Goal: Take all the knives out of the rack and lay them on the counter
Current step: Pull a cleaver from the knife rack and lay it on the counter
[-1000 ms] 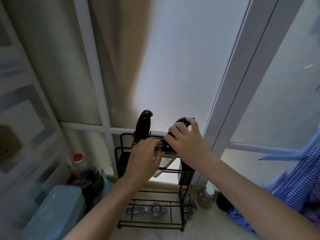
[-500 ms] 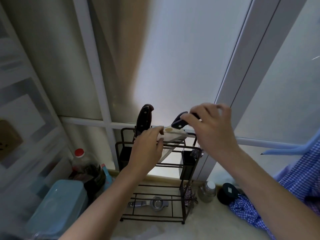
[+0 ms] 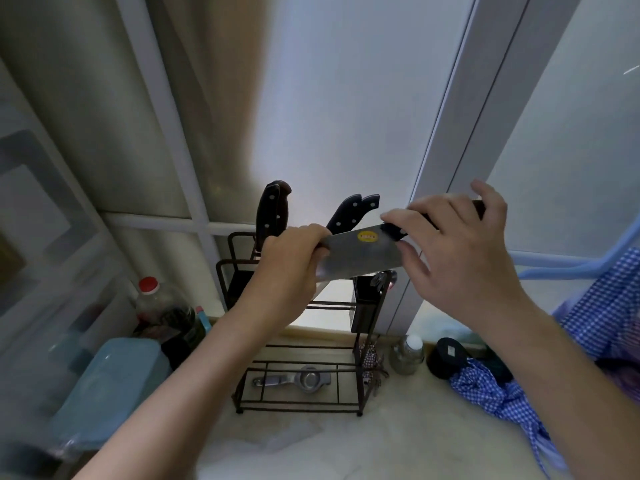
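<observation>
A broad cleaver (image 3: 356, 254) with a yellow sticker on its blade is out of the black wire rack (image 3: 298, 344), held level above it. My right hand (image 3: 453, 251) grips its dark handle. My left hand (image 3: 291, 265) pinches the far end of the blade. Three dark riveted knife handles stay in the rack top: one upright (image 3: 272, 213) on the left and two leaning side by side (image 3: 353, 213) behind the cleaver. Their blades are hidden by my hands and the rack.
A metal squeezer (image 3: 294, 379) lies on the rack's bottom shelf. A blue tub (image 3: 110, 386) and a red-capped bottle (image 3: 156, 303) stand to the left. A small jar (image 3: 407, 355), a black lid (image 3: 446, 355) and checked blue cloth (image 3: 502, 396) sit to the right. Pale counter (image 3: 381, 445) lies in front.
The cleaver has come up out of the rack and turned level. My right hand has moved right with the handle. My left hand has shifted from the rack top onto the blade.
</observation>
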